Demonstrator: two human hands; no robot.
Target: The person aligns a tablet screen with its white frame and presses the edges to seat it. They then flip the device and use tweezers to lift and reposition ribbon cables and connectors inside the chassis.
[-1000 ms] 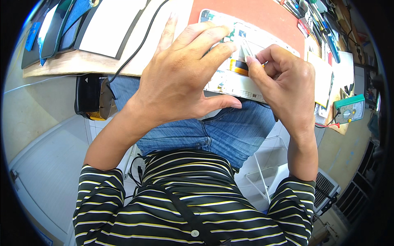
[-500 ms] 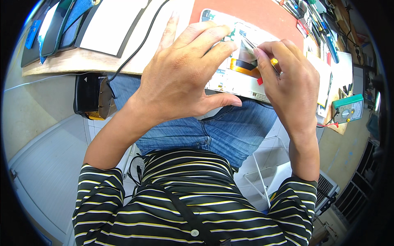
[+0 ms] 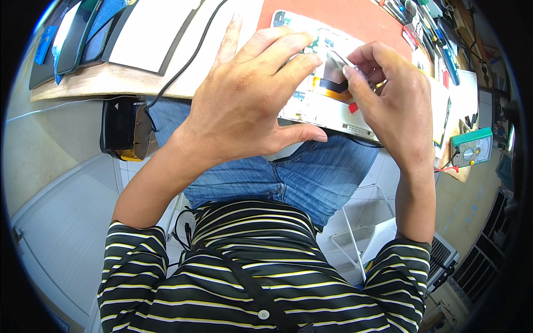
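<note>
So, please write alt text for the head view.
A person's bare right hand holds a slim silver tool over an opened white electronic device with an orange-and-black strip; the bare left hand spreads over its left side. A green-cased meter sits at right.

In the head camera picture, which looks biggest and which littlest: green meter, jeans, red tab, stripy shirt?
Largest to smallest:
1. Shirt
2. Jeans, partly hidden
3. Meter
4. Red tab

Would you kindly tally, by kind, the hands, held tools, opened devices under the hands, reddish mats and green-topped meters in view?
Hands: 2 (left hand, right hand)
Slim tool: 1
Opened device: 1
Reddish mat: 1
Green-topped meter: 1
Total: 6
</note>
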